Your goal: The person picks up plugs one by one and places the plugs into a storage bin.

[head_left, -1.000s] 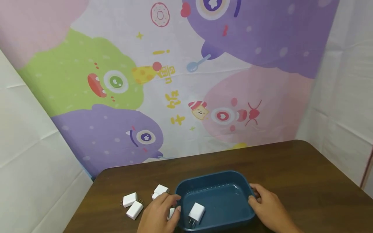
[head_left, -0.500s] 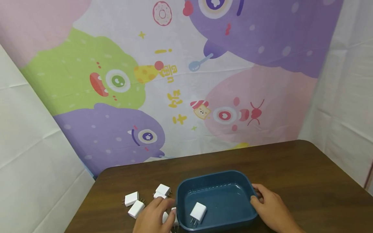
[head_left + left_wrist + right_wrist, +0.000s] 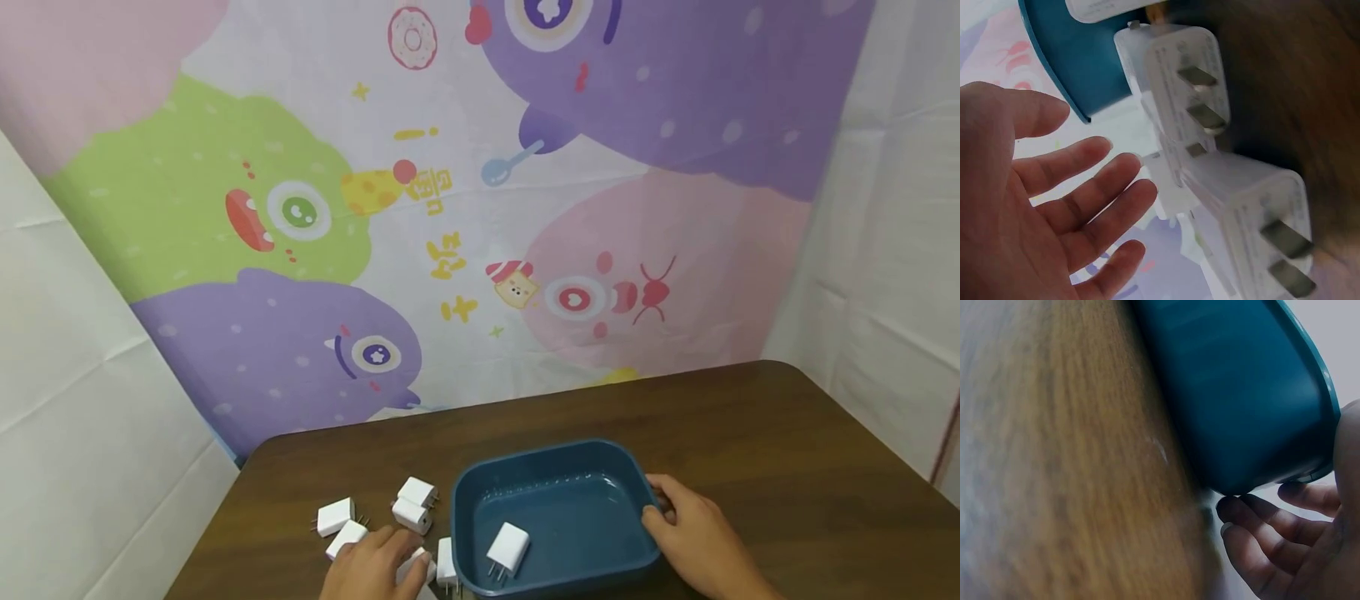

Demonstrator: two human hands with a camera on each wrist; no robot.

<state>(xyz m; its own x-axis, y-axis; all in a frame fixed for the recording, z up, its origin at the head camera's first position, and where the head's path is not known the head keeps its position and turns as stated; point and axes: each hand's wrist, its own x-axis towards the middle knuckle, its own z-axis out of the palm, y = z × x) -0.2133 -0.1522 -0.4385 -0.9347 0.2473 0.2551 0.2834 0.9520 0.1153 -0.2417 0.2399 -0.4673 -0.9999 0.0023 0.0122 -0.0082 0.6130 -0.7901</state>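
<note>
Over the last second the left hand [image 3: 367, 569] shifts from the tray's left rim to the left and nearer, over the loose white chargers, while the tray [image 3: 566, 525] stays about where it was on the tabletop [image 3: 757, 467]. This bares the far pair of chargers [image 3: 412, 505] and the upright charger [image 3: 446, 562] just beside the tray's left wall; it seems to put the left hand's work among the loose pieces, with only one charger [image 3: 508, 546] lying inside the tray, at its near left. The left fingers [image 3: 1110, 215] are apart and loosely extended, the thumb spread away from them, and they hold nothing; the near charger [image 3: 417, 569] sits beside the thumb, though I cannot tell whether a fingertip touches it. Another pair of chargers [image 3: 335, 517] lies to the left, its nearer piece partly behind the hand. The right hand [image 3: 701, 533] keeps gripping the tray's right side, thumb at the rim and curled fingers against the outer wall.
</note>
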